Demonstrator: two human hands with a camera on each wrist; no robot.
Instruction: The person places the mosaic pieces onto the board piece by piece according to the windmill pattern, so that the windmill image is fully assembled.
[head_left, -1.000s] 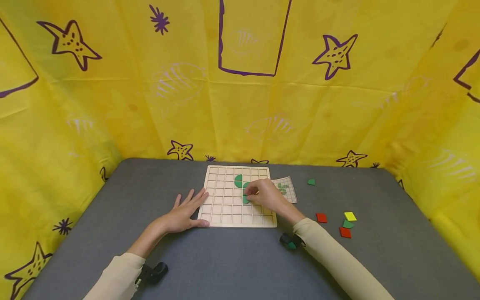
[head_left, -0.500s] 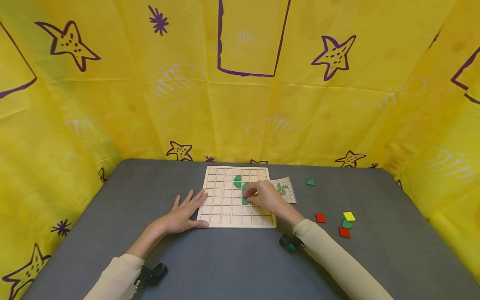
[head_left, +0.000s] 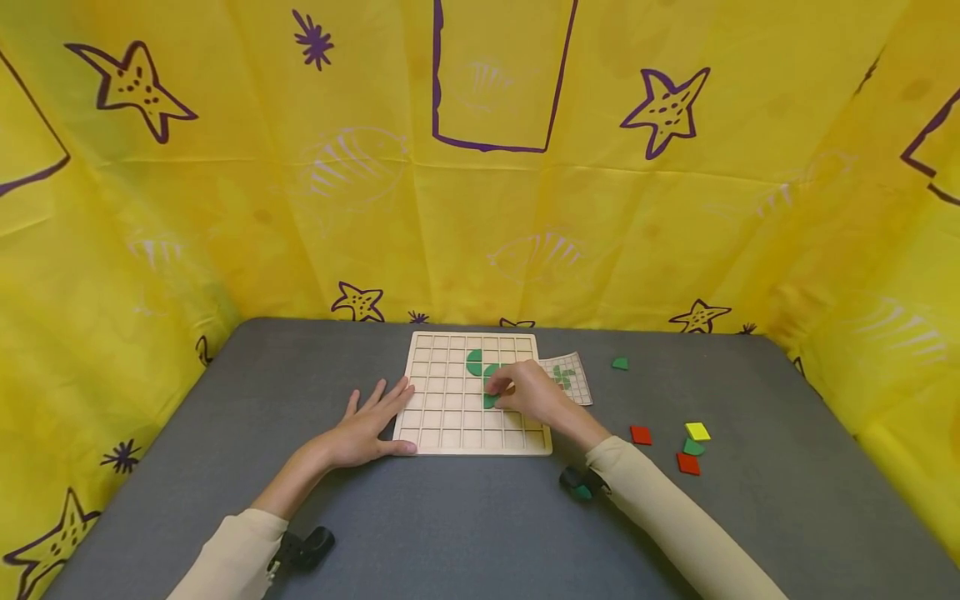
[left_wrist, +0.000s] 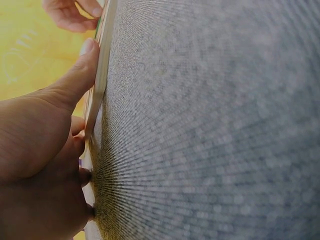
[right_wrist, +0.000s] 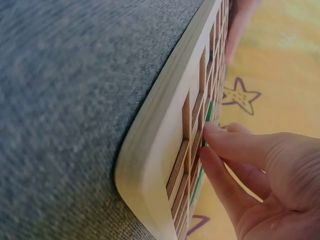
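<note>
A pale wooden grid board [head_left: 438,400] lies flat on the grey table. Spread along its left edge, my left hand [head_left: 367,427] rests with straight fingers on the rim, the thumb at the near corner. My right hand [head_left: 527,390] reaches over the board from the right, thumb and fingertips pinching at a green quarter-circle tile [head_left: 490,402] set in the grid. The fingers partly cover that tile. Just beyond, more green quarter-circle tiles [head_left: 475,362] fill grid cells. In the right wrist view, the thumb and a finger [right_wrist: 212,167] meet at a thin green edge [right_wrist: 209,111].
A small pattern card [head_left: 577,379] with a green design lies against the board's right side, partly behind my right hand. Farther right are a loose green tile [head_left: 620,364], red tiles [head_left: 641,435], a yellow tile [head_left: 697,432] and another green one [head_left: 693,447]. Yellow cloth surrounds the table.
</note>
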